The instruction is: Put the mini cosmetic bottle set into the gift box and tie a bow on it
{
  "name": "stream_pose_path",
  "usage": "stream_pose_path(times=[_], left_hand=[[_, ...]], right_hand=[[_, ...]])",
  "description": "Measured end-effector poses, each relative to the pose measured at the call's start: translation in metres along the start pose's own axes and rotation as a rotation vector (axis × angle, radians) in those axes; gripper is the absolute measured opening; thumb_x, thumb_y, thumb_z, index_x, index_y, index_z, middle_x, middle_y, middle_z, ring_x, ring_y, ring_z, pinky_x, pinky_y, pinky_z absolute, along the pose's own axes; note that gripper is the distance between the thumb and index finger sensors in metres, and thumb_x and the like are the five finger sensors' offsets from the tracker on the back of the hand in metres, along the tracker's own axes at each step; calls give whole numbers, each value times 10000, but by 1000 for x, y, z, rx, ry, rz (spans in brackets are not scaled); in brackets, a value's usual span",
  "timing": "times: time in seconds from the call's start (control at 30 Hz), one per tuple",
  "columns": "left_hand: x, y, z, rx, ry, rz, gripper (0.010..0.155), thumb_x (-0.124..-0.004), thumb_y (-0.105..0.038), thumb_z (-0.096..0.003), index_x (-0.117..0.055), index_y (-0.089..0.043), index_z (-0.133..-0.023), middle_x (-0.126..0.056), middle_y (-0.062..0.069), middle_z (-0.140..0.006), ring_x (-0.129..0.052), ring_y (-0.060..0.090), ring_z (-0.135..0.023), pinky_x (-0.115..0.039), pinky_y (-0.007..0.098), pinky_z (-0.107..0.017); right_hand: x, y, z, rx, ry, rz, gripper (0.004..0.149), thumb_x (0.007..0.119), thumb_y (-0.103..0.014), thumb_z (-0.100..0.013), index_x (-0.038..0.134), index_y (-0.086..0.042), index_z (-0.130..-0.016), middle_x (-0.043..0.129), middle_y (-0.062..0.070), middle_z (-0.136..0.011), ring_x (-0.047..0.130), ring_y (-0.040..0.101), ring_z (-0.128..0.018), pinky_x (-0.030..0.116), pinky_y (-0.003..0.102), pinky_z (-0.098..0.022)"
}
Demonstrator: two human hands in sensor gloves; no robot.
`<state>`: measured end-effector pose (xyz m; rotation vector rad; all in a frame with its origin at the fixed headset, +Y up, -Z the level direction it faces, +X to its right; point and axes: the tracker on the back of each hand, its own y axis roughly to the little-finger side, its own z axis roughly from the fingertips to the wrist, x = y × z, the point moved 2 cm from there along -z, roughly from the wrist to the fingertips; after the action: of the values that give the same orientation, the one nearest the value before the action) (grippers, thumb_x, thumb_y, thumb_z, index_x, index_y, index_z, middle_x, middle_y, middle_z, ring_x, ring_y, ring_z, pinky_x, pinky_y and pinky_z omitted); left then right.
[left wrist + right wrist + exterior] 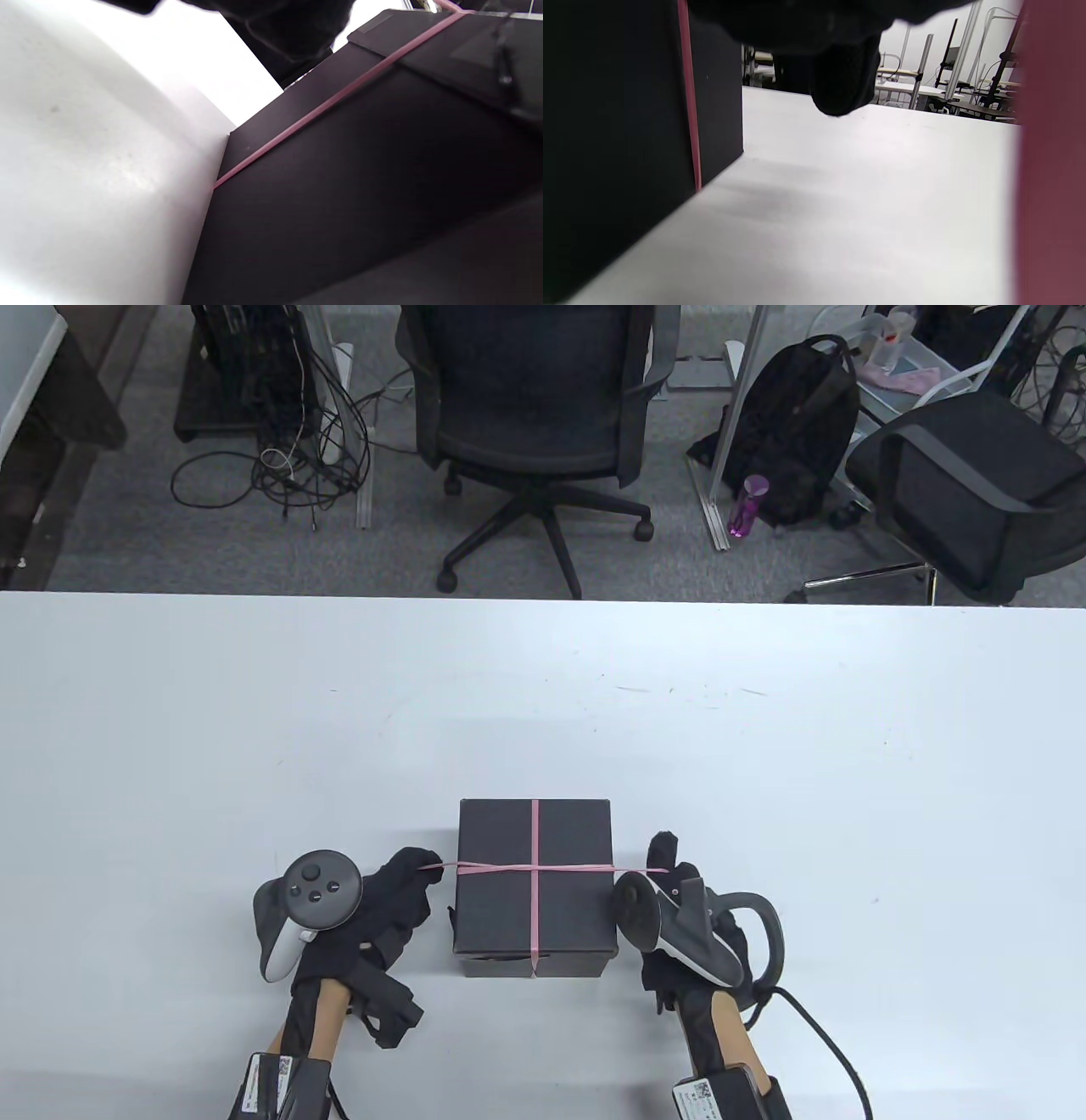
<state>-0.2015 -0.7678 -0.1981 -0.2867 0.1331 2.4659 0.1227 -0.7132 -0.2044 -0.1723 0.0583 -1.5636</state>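
Note:
A closed black gift box (pixel 534 886) stands on the white table (pixel 543 712) near the front edge. A thin pink ribbon (pixel 535 848) crosses its lid in both directions and runs down its sides (pixel 322 108) (pixel 689 97). My left hand (pixel 420 869) pinches the ribbon end just left of the box. My right hand (pixel 670 861) pinches the other end just right of it. The ribbon is stretched taut between both hands across the lid. The cosmetic bottles are out of sight.
Beyond the table's far edge stand two office chairs (pixel 534 415), a black backpack (pixel 793 432), a purple bottle (pixel 747 504) and loose cables on the floor (pixel 280 466). A cable (pixel 836 1052) trails from my right wrist.

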Motion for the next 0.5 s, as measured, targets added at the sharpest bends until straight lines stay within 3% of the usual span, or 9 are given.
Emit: stream_pose_path(times=[0.1, 0.3, 0.5], left_hand=[[0, 1, 0, -3, 44, 25, 382, -575, -360, -635, -747, -247, -956, -888, -116, -444, -846, 51, -131, -859, 318, -181], [-4, 1, -2, -6, 116, 63, 381, -579, -367, -635, -756, -254, -953, -886, -125, -429, -842, 45, -126, -859, 311, -176], [-6, 14, -6, -4, 247, 264, 388, -598, -385, -632, -769, -257, -956, -892, -133, -428, -844, 38, -127, -863, 301, -178]], right_hand=[[-11, 7, 5, -23, 192, -265, 593, 553, -197, -615, 408, 107, -1104, 845, 218, -760, 873, 32, -164, 816, 197, -81], [-13, 14, 9, -46, 271, -760, 628, 526, -286, -623, 414, 118, -1090, 851, 196, -698, 867, 36, -152, 818, 204, -86], [-15, 10, 12, -45, 324, -649, 748, 687, -397, -598, 450, 141, -1062, 871, 107, -604, 864, 7, -139, 824, 186, -74]])
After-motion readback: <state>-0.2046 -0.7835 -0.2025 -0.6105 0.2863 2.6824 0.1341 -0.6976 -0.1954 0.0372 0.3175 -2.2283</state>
